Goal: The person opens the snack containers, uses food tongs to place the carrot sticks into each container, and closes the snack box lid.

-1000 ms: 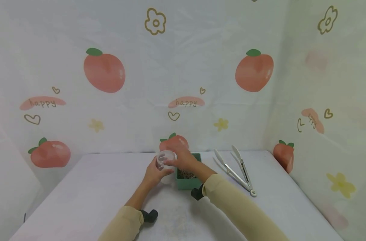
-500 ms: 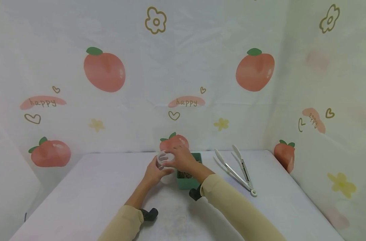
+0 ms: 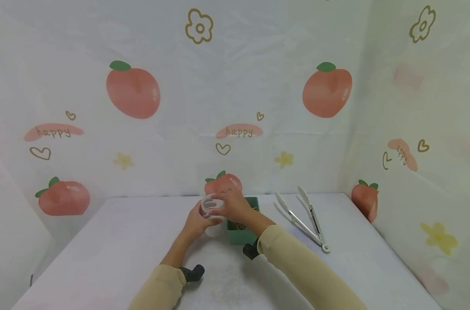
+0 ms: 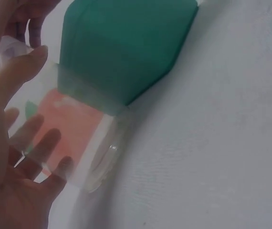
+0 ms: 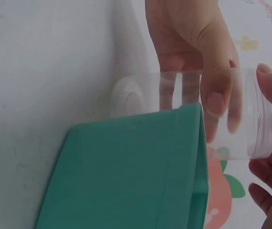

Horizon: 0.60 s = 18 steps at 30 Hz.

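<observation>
A clear plastic jar [image 5: 141,95] stands upright on the table and looks see-through, with the backdrop print showing through its wall. My left hand [image 3: 197,221] wraps around its side, thumb in front and fingers behind. On top sits a clear screw lid [image 5: 267,119], whose rim my right hand [image 3: 235,207] grips with thumb and fingers. Touching or very close to the jar on the right is a green rectangular box [image 3: 243,236]. Brown dry strands [image 3: 236,225] lie inside that box, partly hidden by my right hand and wrist.
Silver tongs with white tips [image 3: 314,232] lie spread on the table to the right of the box. A white printed cloth backdrop [image 3: 173,163] rises behind the table's far edge and along the right side.
My right hand has turned slightly on the lid, its wrist and sleeve shifting a little to the left. The left hand keeps its hold on the jar, and the box and tongs stay put.
</observation>
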### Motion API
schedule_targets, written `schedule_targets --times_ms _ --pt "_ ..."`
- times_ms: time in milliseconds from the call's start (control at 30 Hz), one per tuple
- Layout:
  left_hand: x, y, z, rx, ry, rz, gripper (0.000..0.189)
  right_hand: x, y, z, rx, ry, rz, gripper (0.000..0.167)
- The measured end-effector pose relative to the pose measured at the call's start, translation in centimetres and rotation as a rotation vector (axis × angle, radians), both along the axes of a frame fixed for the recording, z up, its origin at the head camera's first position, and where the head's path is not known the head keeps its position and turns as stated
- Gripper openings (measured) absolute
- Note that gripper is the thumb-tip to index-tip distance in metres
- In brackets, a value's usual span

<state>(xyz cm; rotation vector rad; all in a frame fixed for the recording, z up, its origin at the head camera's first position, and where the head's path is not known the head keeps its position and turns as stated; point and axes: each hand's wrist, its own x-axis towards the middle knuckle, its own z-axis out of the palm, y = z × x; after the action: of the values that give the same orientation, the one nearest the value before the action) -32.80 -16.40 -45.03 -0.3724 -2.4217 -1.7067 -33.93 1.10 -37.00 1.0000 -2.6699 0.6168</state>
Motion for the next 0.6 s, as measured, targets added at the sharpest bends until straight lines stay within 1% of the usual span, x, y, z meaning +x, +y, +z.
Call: schedule_targets --times_ms 100,200,267,367,400,500,600 --pt "0.0 -0.3 0.0 0.006 -0.019 -0.024 0.073 0.1 0.2 0.1 -0.013 -0.018 0.056 0.049" --pt "-0.1 -0.6 -0.1 0.018 -0.033 -0.053 0.073 0.1 0.6 0.3 -0.033 -0.058 0.110 0.048" --pt "-0.2 -0.7 -0.1 0.028 -0.038 -0.074 0.073 0.1 0.8 0.5 -0.034 -0.085 0.126 0.049" --pt "-0.3 -0.7 -0.1 0.038 -0.038 -0.104 0.074 0.0 1.2 0.8 -0.003 -0.099 0.120 0.049" --pt "-0.3 -0.7 0.1 0.045 -0.044 -0.110 0.075 -0.2 1.3 0.8 0.020 -0.086 0.116 0.049" --pt "0.6 -0.4 1.4 0.046 -0.058 -0.128 0.076 -0.8 1.6 0.9 0.093 -0.011 0.107 0.047" --pt "0.6 -0.2 1.4 0.060 -0.068 -0.116 0.075 -1.4 2.1 0.9 0.148 0.102 0.117 0.043"
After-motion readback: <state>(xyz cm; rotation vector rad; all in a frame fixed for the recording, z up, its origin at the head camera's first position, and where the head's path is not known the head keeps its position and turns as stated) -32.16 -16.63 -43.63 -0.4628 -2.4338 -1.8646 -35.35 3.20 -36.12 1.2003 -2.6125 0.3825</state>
